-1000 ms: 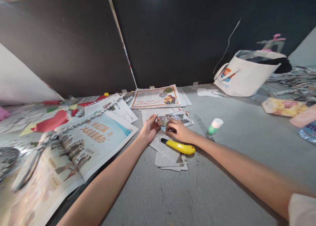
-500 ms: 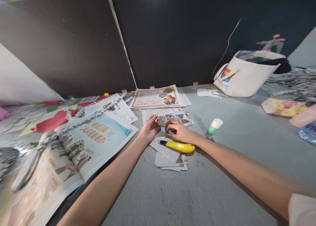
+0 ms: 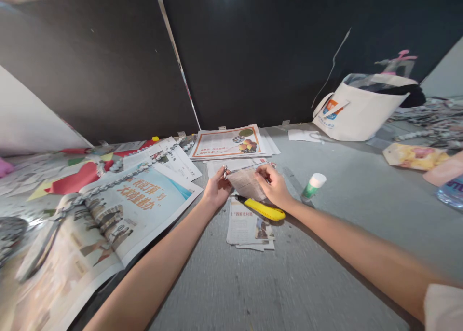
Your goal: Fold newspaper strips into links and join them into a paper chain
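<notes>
My left hand (image 3: pixel 217 188) pinches a small folded paper piece (image 3: pixel 225 172) between thumb and fingers. A thin rectangle of printed newspaper (image 3: pixel 246 184) is held by its right edge in my right hand (image 3: pixel 273 185), raised above the table. Just below the hands lies a yellow utility knife (image 3: pixel 265 210), partly over a small stack of cut newsprint pieces (image 3: pixel 243 225). To the right of my right hand stands a glue stick (image 3: pixel 314 186) with a white cap and green label.
An open magazine (image 3: pixel 159 191) lies at the left beside red paper (image 3: pixel 77 177) and chains of folded paper. Printed sheets (image 3: pixel 224 145) rest at the back by the dark wall. A white bag (image 3: pixel 365 111) and a patterned card (image 3: pixel 415 157) are at the right.
My right hand has lifted a newsprint piece off the stack below the knife, showing the piece with red print underneath. The knife has tilted slightly. My left hand keeps its pinch.
</notes>
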`<state>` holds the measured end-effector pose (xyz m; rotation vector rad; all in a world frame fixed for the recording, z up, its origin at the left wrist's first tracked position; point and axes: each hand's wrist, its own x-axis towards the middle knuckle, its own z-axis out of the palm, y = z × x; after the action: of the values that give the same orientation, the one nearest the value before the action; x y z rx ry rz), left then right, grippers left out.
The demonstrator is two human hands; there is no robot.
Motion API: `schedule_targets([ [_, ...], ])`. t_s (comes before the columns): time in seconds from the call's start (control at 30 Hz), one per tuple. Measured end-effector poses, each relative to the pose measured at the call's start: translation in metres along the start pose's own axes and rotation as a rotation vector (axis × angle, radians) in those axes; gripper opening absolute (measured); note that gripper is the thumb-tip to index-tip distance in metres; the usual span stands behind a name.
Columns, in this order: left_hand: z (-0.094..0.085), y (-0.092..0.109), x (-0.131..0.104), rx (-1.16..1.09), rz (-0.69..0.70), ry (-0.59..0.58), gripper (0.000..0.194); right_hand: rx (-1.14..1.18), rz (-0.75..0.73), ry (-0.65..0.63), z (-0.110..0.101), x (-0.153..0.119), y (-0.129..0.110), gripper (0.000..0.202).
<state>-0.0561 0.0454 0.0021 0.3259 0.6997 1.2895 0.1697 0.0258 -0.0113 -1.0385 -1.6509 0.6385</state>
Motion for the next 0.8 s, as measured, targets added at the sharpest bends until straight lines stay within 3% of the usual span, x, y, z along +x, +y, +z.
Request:
schedule_targets([
  [0.1, 0.0, -0.002, 0.001, -0.004, 0.01, -0.038, 0.024, 0.059, 0.108, 0.131, -0.001, 0.002, 0.003, 0.038],
  [0.2, -0.001, -0.007, 0.002, 0.062, 0.049, -0.037, 0.024, 0.077, 0.145, 0.183, -0.001, 0.005, 0.007, 0.045],
  [0.43, -0.003, -0.019, 0.004, 0.238, 0.216, -0.062, 0.053, 0.179, 0.196, 0.251, -0.003, 0.009, 0.011, 0.057],
  [0.53, -0.004, -0.022, 0.004, 0.265, 0.208, -0.089, 0.054, 0.157, 0.216, 0.177, -0.004, 0.009, 0.011, 0.054],
  [0.8, -0.002, -0.023, 0.0, 0.33, 0.19, -0.107, 0.033, 0.18, 0.151, -0.113, 0.0, 0.011, 0.004, 0.04],
])
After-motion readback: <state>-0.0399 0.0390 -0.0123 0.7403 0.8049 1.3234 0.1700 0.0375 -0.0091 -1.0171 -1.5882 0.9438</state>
